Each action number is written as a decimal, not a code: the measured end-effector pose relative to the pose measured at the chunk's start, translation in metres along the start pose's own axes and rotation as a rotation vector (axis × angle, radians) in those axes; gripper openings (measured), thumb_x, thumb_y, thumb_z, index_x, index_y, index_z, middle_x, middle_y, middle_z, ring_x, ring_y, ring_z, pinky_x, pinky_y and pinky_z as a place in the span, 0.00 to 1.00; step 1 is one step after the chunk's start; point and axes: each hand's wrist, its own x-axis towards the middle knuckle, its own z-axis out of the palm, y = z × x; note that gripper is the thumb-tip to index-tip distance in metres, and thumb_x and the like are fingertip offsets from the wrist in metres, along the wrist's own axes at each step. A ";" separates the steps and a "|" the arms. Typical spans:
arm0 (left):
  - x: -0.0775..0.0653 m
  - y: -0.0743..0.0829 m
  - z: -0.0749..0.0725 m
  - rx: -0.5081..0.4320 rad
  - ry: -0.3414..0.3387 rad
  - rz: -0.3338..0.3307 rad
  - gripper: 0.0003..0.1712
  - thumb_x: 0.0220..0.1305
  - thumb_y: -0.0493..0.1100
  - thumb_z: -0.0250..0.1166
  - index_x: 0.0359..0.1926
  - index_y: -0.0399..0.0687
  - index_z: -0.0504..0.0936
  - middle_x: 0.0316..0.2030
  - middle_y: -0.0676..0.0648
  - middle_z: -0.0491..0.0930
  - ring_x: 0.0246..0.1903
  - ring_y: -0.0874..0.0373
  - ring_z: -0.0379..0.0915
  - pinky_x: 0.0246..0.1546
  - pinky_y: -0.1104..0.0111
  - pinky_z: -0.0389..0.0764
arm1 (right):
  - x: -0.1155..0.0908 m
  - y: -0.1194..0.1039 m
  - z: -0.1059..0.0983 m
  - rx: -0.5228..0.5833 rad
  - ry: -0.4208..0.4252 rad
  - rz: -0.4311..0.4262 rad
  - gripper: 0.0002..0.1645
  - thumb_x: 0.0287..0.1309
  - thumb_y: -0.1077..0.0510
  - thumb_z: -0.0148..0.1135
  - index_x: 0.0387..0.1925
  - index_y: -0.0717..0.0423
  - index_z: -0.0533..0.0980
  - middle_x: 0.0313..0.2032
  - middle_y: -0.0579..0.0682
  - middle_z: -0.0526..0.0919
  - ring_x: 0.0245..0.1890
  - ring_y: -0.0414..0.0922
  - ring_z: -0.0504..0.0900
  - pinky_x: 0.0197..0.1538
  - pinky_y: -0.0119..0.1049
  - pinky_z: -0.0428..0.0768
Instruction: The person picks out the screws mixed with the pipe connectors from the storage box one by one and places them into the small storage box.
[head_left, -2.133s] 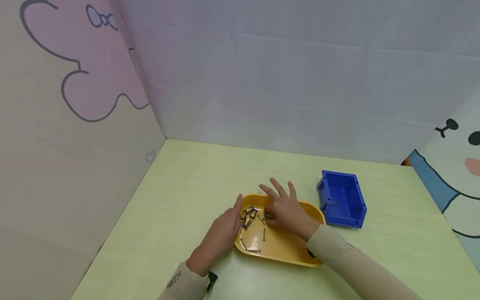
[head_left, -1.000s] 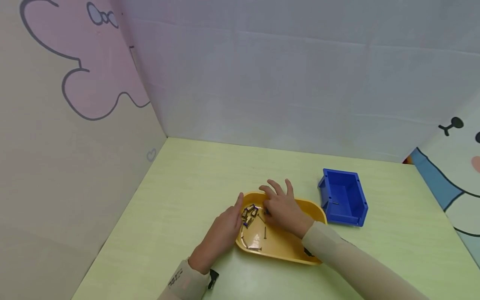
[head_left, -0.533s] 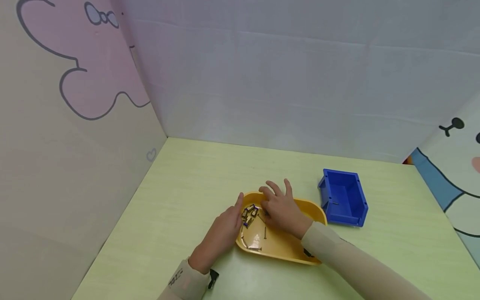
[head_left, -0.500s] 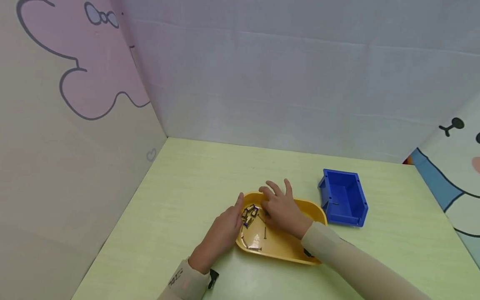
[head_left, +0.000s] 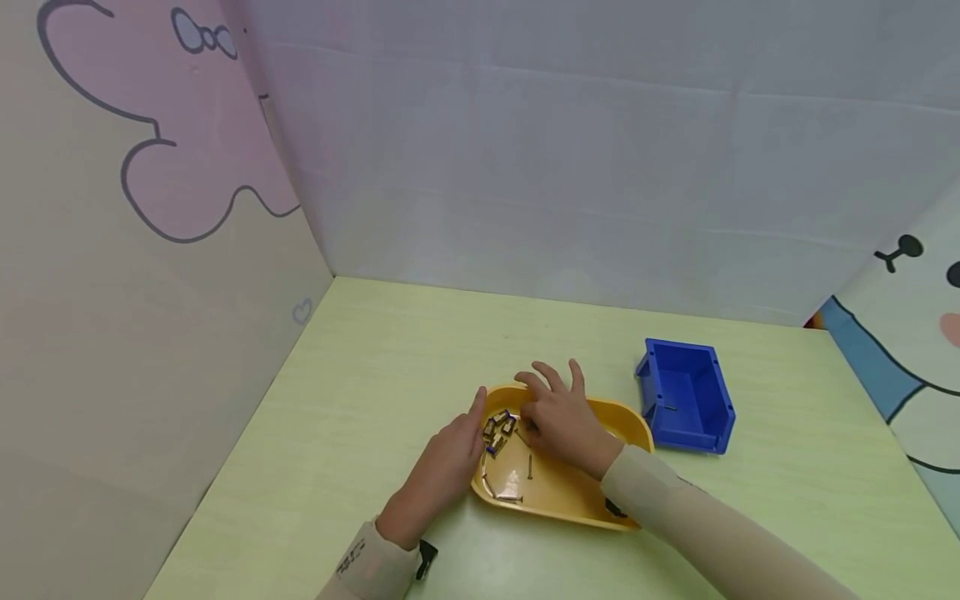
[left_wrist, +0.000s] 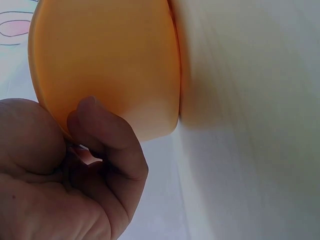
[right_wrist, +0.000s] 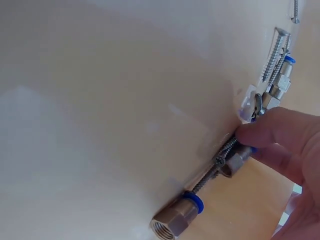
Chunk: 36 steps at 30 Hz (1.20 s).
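Note:
A yellow tray (head_left: 566, 510) sits on the table, holding screws (head_left: 530, 467) and brass push-in fittings (head_left: 498, 423) with blue rings. My left hand (head_left: 446, 458) grips its left rim; thumb and curled finger pinch the edge in the left wrist view. Inside the tray, toward its far side, my right hand (head_left: 566, 429) reaches down with thumb and index finger together and the other fingers raised. The right wrist view shows those fingertips at a screw (right_wrist: 206, 176), apparently pinching its end, close against a fitting (right_wrist: 234, 164). Another fitting (right_wrist: 175, 216) lies nearer the camera.
Right of the tray stands a blue bin (head_left: 686, 400) with one small screw (head_left: 671, 407) in it. Walls of printed cloth (head_left: 525, 167) border the table behind and at both sides.
My right hand has drawn slightly left and its thumb and index finger have sunk lower among the screws and fittings. My left hand stays on the rim.

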 end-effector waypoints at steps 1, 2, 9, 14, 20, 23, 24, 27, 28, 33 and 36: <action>0.000 0.000 0.000 0.002 0.002 0.001 0.34 0.78 0.41 0.47 0.79 0.46 0.47 0.63 0.38 0.74 0.58 0.47 0.74 0.56 0.52 0.75 | 0.000 0.000 0.000 0.013 -0.002 0.006 0.03 0.50 0.54 0.73 0.24 0.41 0.86 0.63 0.50 0.73 0.70 0.59 0.60 0.62 0.76 0.51; 0.000 0.000 0.000 0.002 0.002 -0.001 0.34 0.78 0.41 0.46 0.79 0.46 0.47 0.63 0.38 0.74 0.58 0.47 0.74 0.56 0.52 0.75 | 0.000 0.000 -0.001 0.025 -0.006 0.011 0.03 0.50 0.54 0.74 0.25 0.41 0.87 0.63 0.49 0.73 0.71 0.58 0.60 0.63 0.76 0.50; -0.001 -0.001 0.000 0.003 0.005 0.005 0.35 0.78 0.40 0.47 0.79 0.46 0.47 0.63 0.38 0.74 0.58 0.47 0.75 0.55 0.52 0.76 | 0.002 -0.002 -0.001 0.070 -0.009 0.040 0.06 0.51 0.57 0.76 0.23 0.42 0.88 0.62 0.49 0.75 0.72 0.58 0.58 0.65 0.75 0.47; -0.002 -0.002 0.001 -0.002 -0.002 -0.001 0.35 0.78 0.41 0.47 0.80 0.48 0.45 0.62 0.38 0.75 0.56 0.48 0.76 0.55 0.53 0.76 | 0.001 -0.002 0.001 0.069 0.021 0.053 0.08 0.49 0.57 0.76 0.19 0.42 0.87 0.61 0.49 0.76 0.72 0.58 0.58 0.64 0.75 0.49; -0.002 -0.001 0.002 0.003 0.003 0.007 0.35 0.79 0.41 0.46 0.80 0.48 0.44 0.59 0.38 0.77 0.52 0.50 0.77 0.53 0.54 0.77 | 0.000 -0.002 -0.004 0.128 0.043 0.072 0.09 0.48 0.57 0.76 0.17 0.41 0.87 0.63 0.49 0.75 0.72 0.59 0.56 0.63 0.75 0.51; -0.002 0.000 0.002 0.006 0.002 0.009 0.35 0.79 0.41 0.46 0.80 0.47 0.44 0.59 0.38 0.77 0.53 0.50 0.77 0.54 0.54 0.77 | -0.001 0.000 -0.009 0.170 0.055 0.072 0.08 0.47 0.56 0.77 0.18 0.41 0.87 0.64 0.50 0.75 0.72 0.60 0.56 0.62 0.75 0.53; -0.001 0.000 0.002 0.006 0.001 0.009 0.35 0.79 0.41 0.46 0.80 0.47 0.44 0.60 0.38 0.76 0.53 0.50 0.77 0.54 0.54 0.77 | -0.001 0.001 -0.011 0.189 0.057 0.076 0.08 0.47 0.57 0.78 0.18 0.42 0.88 0.64 0.50 0.75 0.72 0.61 0.56 0.62 0.76 0.53; -0.001 0.000 0.002 0.012 0.007 0.017 0.35 0.78 0.40 0.46 0.80 0.46 0.45 0.60 0.38 0.76 0.54 0.49 0.77 0.54 0.54 0.76 | -0.001 0.004 -0.018 0.246 0.079 0.093 0.06 0.45 0.58 0.79 0.19 0.44 0.88 0.64 0.51 0.75 0.71 0.62 0.57 0.61 0.76 0.53; 0.000 -0.001 0.003 0.015 0.009 0.021 0.35 0.78 0.40 0.46 0.80 0.46 0.45 0.60 0.38 0.76 0.55 0.49 0.77 0.54 0.54 0.77 | -0.001 0.005 -0.020 0.266 0.087 0.102 0.06 0.44 0.58 0.80 0.20 0.45 0.89 0.64 0.51 0.75 0.71 0.63 0.57 0.62 0.75 0.53; 0.000 -0.002 0.003 0.027 0.022 0.031 0.35 0.78 0.40 0.46 0.80 0.47 0.44 0.58 0.38 0.78 0.52 0.49 0.78 0.53 0.54 0.77 | 0.000 0.012 -0.036 0.402 0.113 0.176 0.05 0.44 0.60 0.80 0.26 0.51 0.89 0.58 0.51 0.81 0.73 0.61 0.53 0.65 0.72 0.48; 0.000 -0.003 0.004 0.032 0.028 0.034 0.36 0.79 0.40 0.46 0.80 0.48 0.42 0.56 0.38 0.78 0.49 0.51 0.78 0.52 0.55 0.78 | -0.003 0.021 -0.046 0.434 0.124 0.194 0.06 0.45 0.62 0.80 0.28 0.53 0.89 0.58 0.52 0.81 0.73 0.61 0.52 0.67 0.69 0.48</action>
